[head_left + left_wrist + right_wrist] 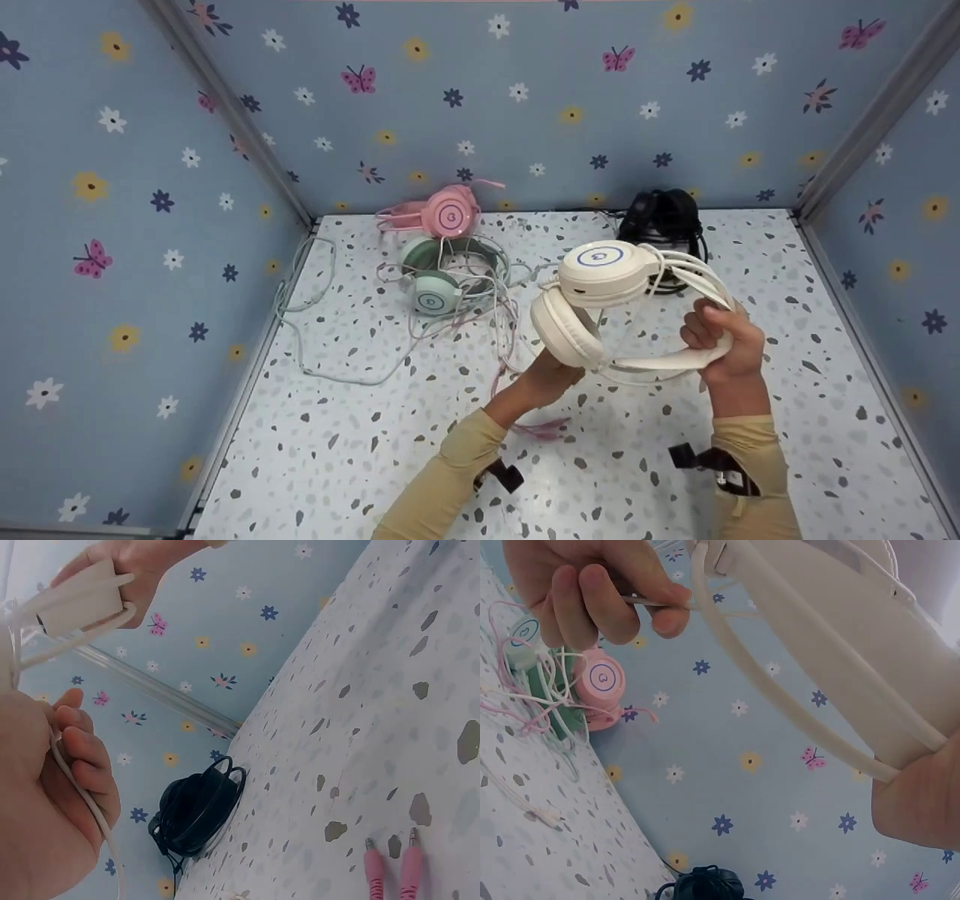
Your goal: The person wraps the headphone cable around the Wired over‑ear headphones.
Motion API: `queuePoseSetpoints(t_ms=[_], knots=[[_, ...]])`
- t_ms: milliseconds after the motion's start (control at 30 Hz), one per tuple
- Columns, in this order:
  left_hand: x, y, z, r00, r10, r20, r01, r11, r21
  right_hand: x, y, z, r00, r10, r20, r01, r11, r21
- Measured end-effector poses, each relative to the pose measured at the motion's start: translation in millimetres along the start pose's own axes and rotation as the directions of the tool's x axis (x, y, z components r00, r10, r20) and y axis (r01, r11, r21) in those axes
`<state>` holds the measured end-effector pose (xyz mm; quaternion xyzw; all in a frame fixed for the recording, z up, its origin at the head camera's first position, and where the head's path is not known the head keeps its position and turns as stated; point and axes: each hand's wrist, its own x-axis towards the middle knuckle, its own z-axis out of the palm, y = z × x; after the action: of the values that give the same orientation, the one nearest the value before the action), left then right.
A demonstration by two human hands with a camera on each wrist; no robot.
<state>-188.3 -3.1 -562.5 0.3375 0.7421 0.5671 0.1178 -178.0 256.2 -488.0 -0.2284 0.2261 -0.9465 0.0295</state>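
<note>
A cream-white pair of headphones (600, 277) is held up over the table, its ear cups to the left and its headband to the right. My right hand (731, 341) grips the headband, fingers curled round it. Under the lower ear cup is my left hand (551, 379), partly hidden by it in the head view. The right wrist view shows the left thumb and forefinger pinching a thin white cable (649, 601). In the left wrist view that cable (88, 799) runs across the curled fingers and hangs down past the palm.
Pink headphones (451, 216) lie at the back, with green headphones (435, 292) before them amid tangled cables. Black headphones (660, 214) stand at the back right. Pink plugs (551, 429) rest near the left forearm. Flowered walls (480, 97) enclose the speckled table (337, 450).
</note>
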Motion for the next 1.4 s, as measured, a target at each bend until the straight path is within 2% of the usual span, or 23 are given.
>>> queuePoseSetpoints(t_ms=[67,167,233,400,600,700,800,867,933,1033,1100,1167,1233,1300,1333,1400], knots=[[-6.3,0.6,3.5,1.0,-0.015,-0.003,0.015,0.999,-0.039,0.2,-1,-1,0.999,-0.025,-0.037,0.023,0.999,-0.04],[-17.0,6.1,6.9,1.0,-0.009,-0.03,0.012,0.995,0.097,0.7,-4,-5,0.995,-0.059,-0.075,0.053,0.995,-0.09],[-23.2,9.6,9.3,0.999,0.01,-0.048,-0.001,0.981,0.192,0.8,-6,-7,0.992,-0.08,-0.093,0.068,0.989,-0.129],[-39.9,18.6,10.3,0.995,0.083,-0.063,-0.052,0.921,0.386,-0.7,-9,-11,0.987,-0.104,-0.119,0.08,0.978,-0.191],[-55.9,30.4,-0.5,0.992,0.129,-0.011,-0.105,0.847,0.521,-0.2,-10,-16,0.969,-0.17,-0.18,0.127,0.965,-0.229],[-62.5,39.6,-9.0,0.99,0.141,0.017,-0.123,0.796,0.593,0.4,-10,-17,0.944,-0.227,-0.238,0.136,0.928,-0.347],[-67.9,48.0,-19.1,0.99,0.137,0.036,-0.127,0.742,0.658,0.1,-10,-18,0.913,-0.276,-0.299,0.107,0.871,-0.479],[-70.1,54.4,-27.4,0.99,0.135,0.047,-0.131,0.717,0.685,-0.5,-9,-18,0.889,-0.31,-0.337,0.082,0.831,-0.549],[-71.2,61.6,-36.4,0.989,0.136,0.065,-0.142,0.703,0.696,-1.2,-8,-19,0.866,-0.337,-0.369,0.058,0.802,-0.595],[-69.7,72.7,-50.6,0.984,0.15,0.099,-0.176,0.684,0.708,-2.0,-6,-20,0.838,-0.365,-0.406,0.033,0.776,-0.63],[-67.0,80.9,-60.6,0.978,0.166,0.124,-0.204,0.66,0.723,-1.7,-5,-20,0.827,-0.377,-0.417,0.022,0.763,-0.646],[-63.7,89.0,-70.2,0.972,0.189,0.14,-0.228,0.623,0.748,-1.2,-4,-20,0.817,-0.394,-0.42,0.017,0.745,-0.666],[-61.1,98.2,-79.6,0.966,0.213,0.146,-0.244,0.565,0.788,-0.5,-3,-19,0.798,-0.427,-0.424,0.005,0.709,-0.705],[-59.0,107.7,-88.7,0.959,0.248,0.134,-0.243,0.484,0.84,0.5,-4,-18,0.765,-0.482,-0.428,-0.03,0.637,-0.77],[-58.1,112.5,-93.2,0.956,0.267,0.125,-0.237,0.443,0.864,1.0,-4,-19,0.747,-0.515,-0.421,-0.06,0.579,-0.813],[-56.2,122.6,-102.4,0.943,0.315,0.109,-0.227,0.368,0.902,1.3,-6,-21,0.711,-0.578,-0.401,-0.148,0.434,-0.889]])
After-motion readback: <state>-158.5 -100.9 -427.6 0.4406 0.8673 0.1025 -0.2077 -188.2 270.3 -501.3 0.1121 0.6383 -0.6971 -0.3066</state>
